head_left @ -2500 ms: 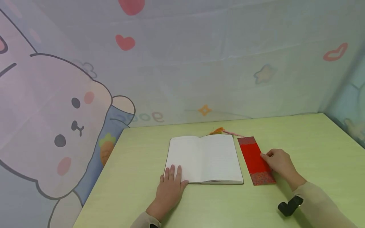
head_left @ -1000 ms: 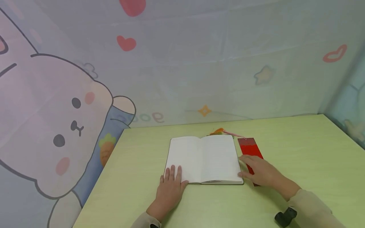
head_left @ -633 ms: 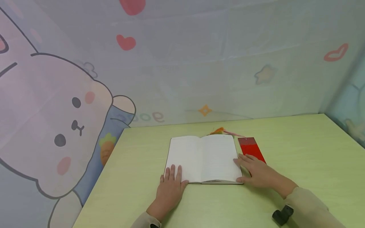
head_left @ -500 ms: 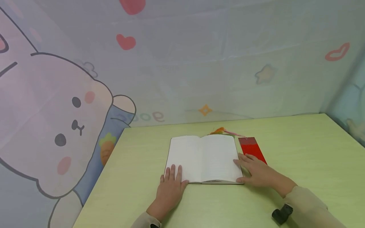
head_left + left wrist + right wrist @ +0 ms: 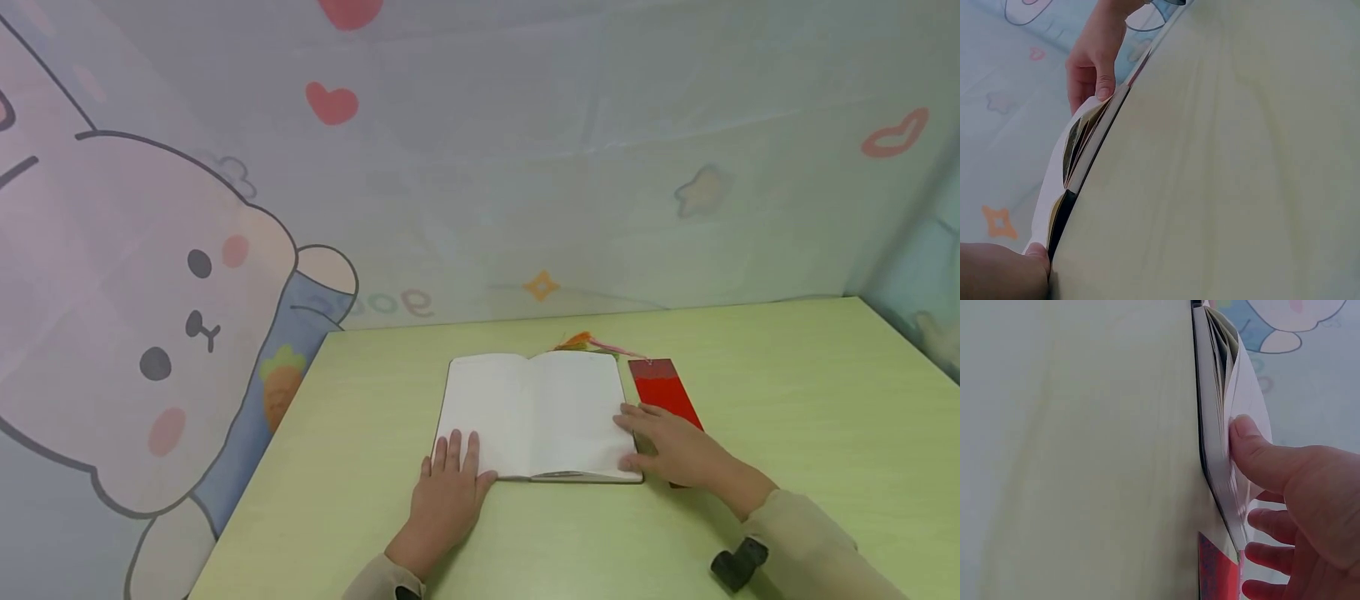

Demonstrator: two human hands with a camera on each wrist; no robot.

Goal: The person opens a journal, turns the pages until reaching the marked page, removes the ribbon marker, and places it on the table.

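Note:
An open notebook (image 5: 577, 408) with blank white pages lies on the table. My left hand (image 5: 448, 500) rests on its lower left page with the fingers extended. At the right edge of the notebook is my right hand (image 5: 678, 446), its fingertips on the page margin and its thumb at the lower corner. In the right wrist view that thumb touches the page (image 5: 1254, 422), with the fingers apart from it along the side. A red bookmark (image 5: 663, 396) lies just right of the notebook, partly hidden under my right hand. Its pink cord leads to an orange tassel (image 5: 576, 341) behind the notebook.
The light green table (image 5: 810, 400) reaches back to a fabric backdrop (image 5: 480, 167) printed with a rabbit and hearts. A black wrist camera (image 5: 738, 565) sits at my right sleeve, low over the table.
My right hand has let go of the bookmark's right side and moved left to the notebook's right edge. The left hand stays on the left page; bookmark and notebook lie as before.

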